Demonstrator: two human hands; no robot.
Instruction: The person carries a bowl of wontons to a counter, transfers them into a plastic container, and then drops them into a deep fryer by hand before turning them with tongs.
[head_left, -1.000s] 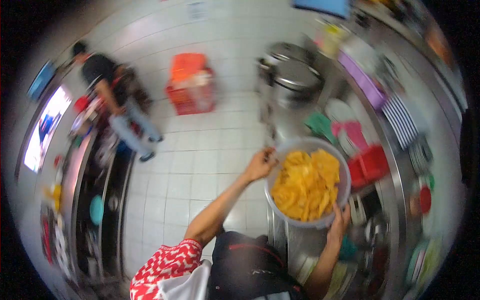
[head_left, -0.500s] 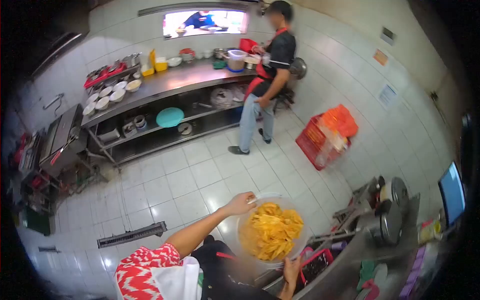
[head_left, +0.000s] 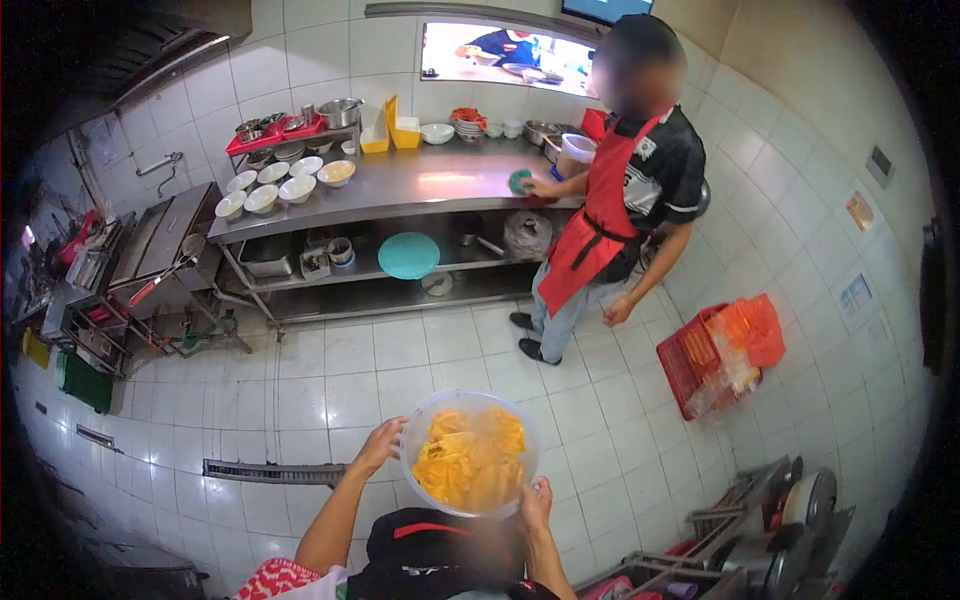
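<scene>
A round translucent tub [head_left: 532,440] full of yellow-orange pieces [head_left: 470,455] is held in front of my body, above the tiled floor. On its left side, my left hand [head_left: 378,446] is closed on the rim or handle. My right hand [head_left: 537,505] grips the lower right side, its fingers partly behind the wall. The tub is tilted a little, so its contents show from above.
A steel counter [head_left: 400,190] along the back wall bears white bowls [head_left: 297,189] and a red tray [head_left: 275,133]. A co-worker in a red apron [head_left: 600,230] stands there with a green cloth [head_left: 520,181]. At the right is a red crate [head_left: 690,365].
My view has turned toward the counter, and the tub now sits more squarely before me, between both hands. The co-worker has turned from the wall side and now reaches onto the counter with the cloth.
</scene>
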